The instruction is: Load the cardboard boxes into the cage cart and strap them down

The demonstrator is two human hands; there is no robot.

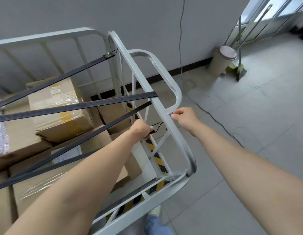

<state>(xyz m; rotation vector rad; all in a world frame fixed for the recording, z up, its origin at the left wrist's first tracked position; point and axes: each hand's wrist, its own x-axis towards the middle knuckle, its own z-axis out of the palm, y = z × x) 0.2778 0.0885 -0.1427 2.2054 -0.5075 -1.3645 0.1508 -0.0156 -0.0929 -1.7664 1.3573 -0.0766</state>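
Fingers (149,128) of my left hand (141,130) curl tight round the end of the nearest strap (71,158), just behind its black wire hook (157,125). That strap runs under my forearm from near left to far right, so its long axis aims at the cart's right rail (140,72). The hook pokes out to the right of my knuckles, just beside the rail's inner face. I cannot tell if it touches, and I judge it not yet caught. Everything turns on this: the rail lies right of the hook, so I must carry it a little further along the strap's own line.

My right hand (186,118) is just beyond, on the outer side, fingers curled onto the rail's top edge to steady it. The left hand is the one nearer the hook.

Further off, three more straps (79,106) cross the cart (138,209) and end at this rail or the corner beyond it. The boxes (59,109) are stacked inside, beneath them.
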